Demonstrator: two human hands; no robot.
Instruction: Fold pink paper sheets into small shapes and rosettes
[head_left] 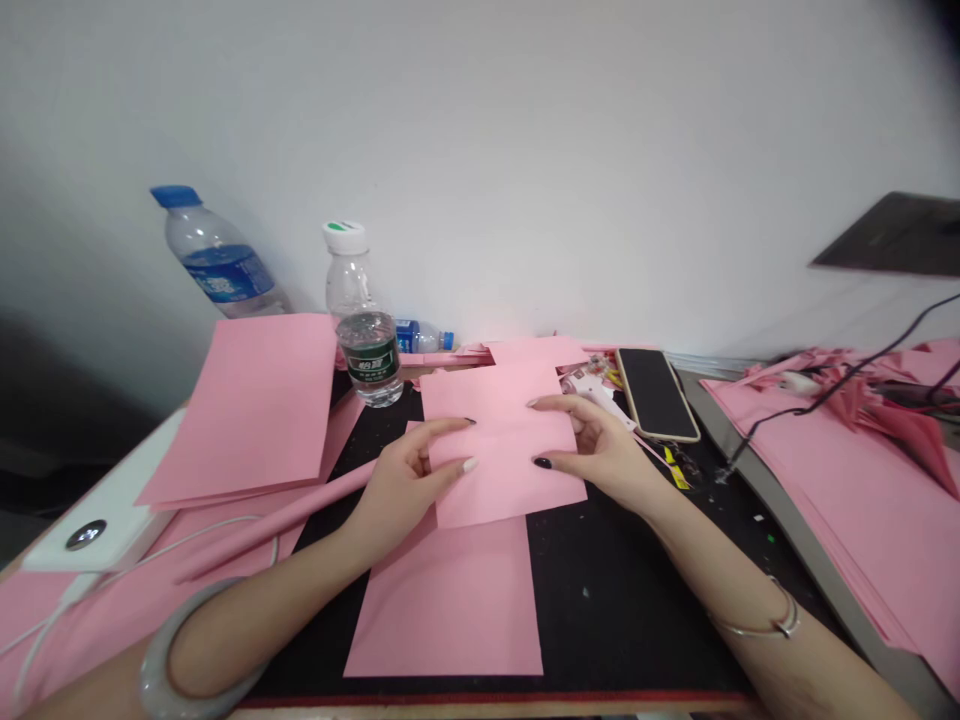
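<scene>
Two hands grip a pink sheet of paper [502, 445] by its opposite edges above a black-covered tabletop [622, 590], the left hand [401, 475] and the right hand [600, 445] each with index finger and thumb on its face and other fingers tucked behind. Beyond the left hand stands a clear plastic bottle [365, 345] with a white cap and dark green label, clear liquid in its lower part. Farther left leans a larger blue-capped bottle [229, 275], its base hidden behind a pink paper stack [255, 400]; its contents cannot be made out. A small blue-labeled bottle [427, 336] lies on its side past the hands, near the wall, its contents also unclear. Below the held sheet, toward the wearer, another pink sheet [457, 610] lies flat. Just beside the left hand runs a pink paper roll [285, 520]; farther left sits a white box [97, 530] with a round silver button. Beyond the right hand rests a smartphone [658, 395], screen dark, and farther right lie more pink sheets [855, 520]. A pale wall [555, 180] backs the scene, a dark rectangular plate [892, 235] mounted at upper right.
</scene>
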